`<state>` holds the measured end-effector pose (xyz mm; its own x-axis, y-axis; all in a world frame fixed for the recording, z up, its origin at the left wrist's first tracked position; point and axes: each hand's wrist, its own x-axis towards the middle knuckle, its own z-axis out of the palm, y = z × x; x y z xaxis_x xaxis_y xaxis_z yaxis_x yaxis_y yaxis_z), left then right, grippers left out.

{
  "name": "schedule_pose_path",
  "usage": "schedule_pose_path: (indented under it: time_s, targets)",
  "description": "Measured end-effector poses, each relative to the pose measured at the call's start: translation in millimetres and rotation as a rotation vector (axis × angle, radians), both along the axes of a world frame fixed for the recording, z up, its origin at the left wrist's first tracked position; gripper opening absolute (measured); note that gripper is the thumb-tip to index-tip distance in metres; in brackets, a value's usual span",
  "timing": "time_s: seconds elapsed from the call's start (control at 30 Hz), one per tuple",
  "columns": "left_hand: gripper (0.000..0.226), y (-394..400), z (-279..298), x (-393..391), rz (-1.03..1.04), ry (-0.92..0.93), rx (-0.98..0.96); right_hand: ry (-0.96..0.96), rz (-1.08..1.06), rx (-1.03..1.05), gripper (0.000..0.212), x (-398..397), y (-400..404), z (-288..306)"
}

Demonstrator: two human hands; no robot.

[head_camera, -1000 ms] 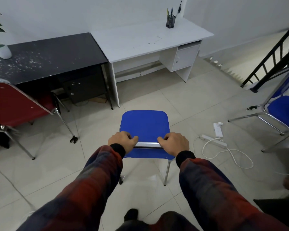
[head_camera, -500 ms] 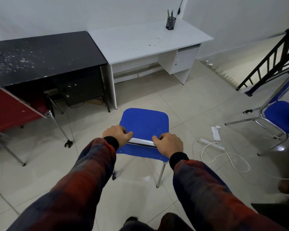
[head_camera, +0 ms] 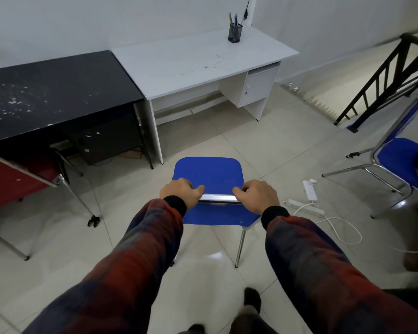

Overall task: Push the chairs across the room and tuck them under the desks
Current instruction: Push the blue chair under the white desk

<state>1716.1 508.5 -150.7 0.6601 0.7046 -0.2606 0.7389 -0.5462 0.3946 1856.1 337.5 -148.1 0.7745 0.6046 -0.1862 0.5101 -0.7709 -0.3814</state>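
both hands on the blue chair, facing the desks

we hold the blue chair [head_camera: 209, 175] by the chrome top rail [head_camera: 219, 198] of its backrest. our left hand [head_camera: 180, 192] wraps the rail's left end, our right hand [head_camera: 256, 195] the right end; each grip is curled tight around the metal. the seat lies just beyond our grip, on the tiled floor [head_camera: 263, 145], short of the white surface [head_camera: 198, 61] straight ahead. the black surface [head_camera: 51, 90] stands ahead and left of our grip, touching the white one. a red chair [head_camera: 17, 174] sits far left, a second blue chair [head_camera: 396, 153] far right, a power strip [head_camera: 309, 189] just right of our right hand.
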Motion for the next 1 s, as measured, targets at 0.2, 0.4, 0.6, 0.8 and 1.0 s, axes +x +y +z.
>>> schedule_pose_path:
  time_s: [0.2, 0.4, 0.6, 0.8, 1.0]
  targets:
    - [0.045, -8.2, 5.5, 33.3, 0.032, -0.003, -0.009, -0.056, 0.031, 0.100, 0.034, 42.5, -2.7, 1.0]
    - [0.044, -49.9, -3.5, 70.9, 0.066, -0.046, -0.007, -0.035, 0.014, 0.062, 0.025, 96.1, -26.3, -8.8]
    - [0.042, -48.6, -4.6, 114.4, 0.060, -0.075, -0.011, -0.034, -0.008, 0.083, 0.024, 139.3, -24.4, -15.1]
    - [0.040, -11.5, -1.8, 167.3, 0.070, -0.052, -0.034, -0.044, -0.006, 0.122, 0.029, 185.5, 5.3, -15.1]
    - [0.037, 2.5, -4.1, 211.9, 0.123, -0.050, -0.025, -0.027, 0.035, 0.142, 0.030, 233.6, 25.3, -13.3]
